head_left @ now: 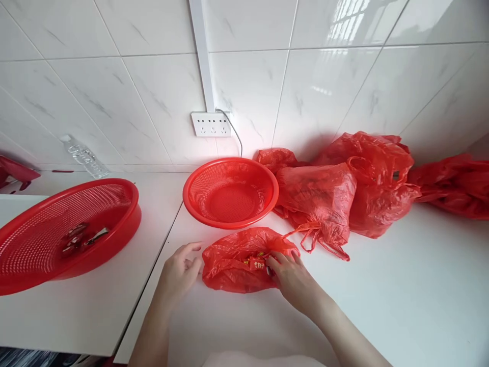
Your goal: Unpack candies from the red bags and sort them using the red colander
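Note:
A red plastic bag [229, 278] lies on the white table with its mouth spread open. Inside it are small red wrapped packets [257, 263] with pale lettering and yellow bits. My right hand [292, 280] reaches into the bag's right side, its bent fingers closed at the edge of a packet; the fingertips are partly hidden. At the bag's left edge, my left hand [179, 272] is held with curved fingers and thumb apart, holding nothing. Just behind the bag stands a round red plastic basket [231, 201] with a perforated wall and no contents visible.
Left, a larger red basket [126, 219] holds several small dark and red packets [78, 239]. A clear bottle [86, 157] leans against the tiled wall. Several filled red bags [317, 196] line the right back. A socket panel [211, 124] has a cable. A seam divides the tabletops.

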The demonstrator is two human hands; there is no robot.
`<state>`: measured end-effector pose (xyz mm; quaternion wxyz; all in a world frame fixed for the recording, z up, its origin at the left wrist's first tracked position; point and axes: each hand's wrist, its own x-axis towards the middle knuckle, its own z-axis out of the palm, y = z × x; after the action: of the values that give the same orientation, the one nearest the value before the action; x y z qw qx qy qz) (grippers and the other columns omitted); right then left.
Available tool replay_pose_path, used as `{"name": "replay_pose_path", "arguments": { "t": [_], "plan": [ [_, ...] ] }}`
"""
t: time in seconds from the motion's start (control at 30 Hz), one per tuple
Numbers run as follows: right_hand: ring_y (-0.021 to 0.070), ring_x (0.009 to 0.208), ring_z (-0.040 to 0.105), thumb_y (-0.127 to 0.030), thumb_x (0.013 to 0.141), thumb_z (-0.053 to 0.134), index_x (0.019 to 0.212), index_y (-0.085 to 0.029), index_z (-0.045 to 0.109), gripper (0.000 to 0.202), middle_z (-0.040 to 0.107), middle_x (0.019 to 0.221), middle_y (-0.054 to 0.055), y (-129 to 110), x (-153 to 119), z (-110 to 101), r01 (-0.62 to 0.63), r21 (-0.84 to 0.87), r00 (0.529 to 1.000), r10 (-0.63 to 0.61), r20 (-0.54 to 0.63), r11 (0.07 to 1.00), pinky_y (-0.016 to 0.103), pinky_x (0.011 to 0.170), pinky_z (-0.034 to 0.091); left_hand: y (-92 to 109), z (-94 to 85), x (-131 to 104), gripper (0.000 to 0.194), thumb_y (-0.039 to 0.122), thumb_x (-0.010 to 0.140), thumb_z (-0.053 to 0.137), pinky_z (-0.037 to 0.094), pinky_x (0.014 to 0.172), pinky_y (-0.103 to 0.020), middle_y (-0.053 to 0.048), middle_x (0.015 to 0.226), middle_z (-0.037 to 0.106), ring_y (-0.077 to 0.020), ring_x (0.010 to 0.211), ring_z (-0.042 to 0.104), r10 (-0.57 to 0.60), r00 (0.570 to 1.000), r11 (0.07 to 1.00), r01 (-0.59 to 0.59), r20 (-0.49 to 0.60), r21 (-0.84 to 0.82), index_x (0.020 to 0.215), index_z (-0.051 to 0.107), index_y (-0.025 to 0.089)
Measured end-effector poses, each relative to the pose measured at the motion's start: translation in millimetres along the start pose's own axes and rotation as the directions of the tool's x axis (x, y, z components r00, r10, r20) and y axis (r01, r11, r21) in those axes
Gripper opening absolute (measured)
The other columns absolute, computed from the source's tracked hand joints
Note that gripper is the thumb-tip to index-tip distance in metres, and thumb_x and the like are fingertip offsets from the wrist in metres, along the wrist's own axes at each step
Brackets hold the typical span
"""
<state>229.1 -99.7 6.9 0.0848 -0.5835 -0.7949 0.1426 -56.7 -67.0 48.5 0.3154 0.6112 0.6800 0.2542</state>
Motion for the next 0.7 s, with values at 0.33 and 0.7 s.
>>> {"name": "replay_pose_path", "arguments": {
  "t": [0.33, 0.7],
  "plan": [
    [0.0227, 0.061, 0.064, -0.029, 0.091, 0.047, 0.139, -0.021, 0.041, 0.049, 0.067, 0.067, 0.005, -6.5, 40.6, -50.7, -0.036, -0.152, 0.974, 0.001, -0.225, 0.988, 0.031, 0.059, 0.046, 9.9, 23.5, -1.0, 0.041, 0.029, 0.077, 0.054, 0.052, 0.065, -0.028, -0.007, 0.117, 0.061, -0.0172, 0.078, 0.064, 0.016, 0.999, 0.967, -0.027, -0.046, -0.254, 0.117, 0.058, 0.025],
    [0.0185, 0.079, 0.064, -0.025, 0.081, 0.062, 0.101, -0.020, 0.056, 0.022, 0.065, 0.091, 0.006, 17.8, 110.9, -23.0, 0.069, 0.302, 0.878, 0.086, -0.471, 0.951, 0.028, 0.072, 0.048, -25.4, -65.0, -2.3, 0.084, 0.049, 0.078, 0.059, 0.047, 0.070, -0.039, -0.003, 0.096, 0.067, -0.0211, 0.066, 0.061, -0.155, 0.792, 0.982, 0.189, -0.591, -0.004, 0.148, 0.016, 0.031]
  ]
}}
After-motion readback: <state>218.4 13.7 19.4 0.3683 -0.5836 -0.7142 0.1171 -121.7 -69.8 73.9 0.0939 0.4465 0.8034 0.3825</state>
